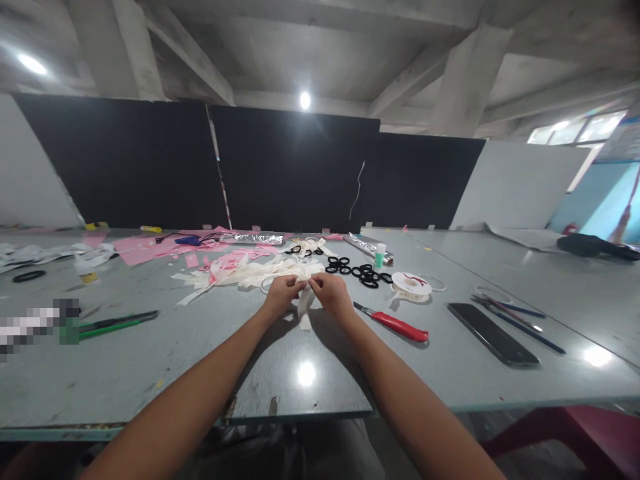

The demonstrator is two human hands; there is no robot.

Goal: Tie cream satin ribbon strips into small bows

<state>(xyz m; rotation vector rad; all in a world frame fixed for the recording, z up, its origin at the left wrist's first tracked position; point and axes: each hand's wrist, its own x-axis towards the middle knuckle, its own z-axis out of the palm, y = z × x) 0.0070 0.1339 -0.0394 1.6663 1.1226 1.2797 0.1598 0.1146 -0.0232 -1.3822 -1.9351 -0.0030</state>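
Both hands meet at the middle of the grey table, around a white strip (304, 312) that hangs down between them. My left hand (284, 293) pinches the strip's upper part from the left. From the right, my right hand (329, 291) pinches it close beside the left fingertips. Cream strips (250, 272) lie in a pile just beyond and left of the hands. Black rings (367, 275) and a ribbon spool (411, 285) are to the right. A red-handled knife (400, 327) rests near my right forearm.
Pink sheets (145, 247) and a green cutter (117, 324) lie left. On the right are a black phone (493, 333), tweezer-like tools (525, 325) and a glue stick (380, 256). Black panels (295, 173) stand behind the table; a red stool (585, 433) is at lower right.
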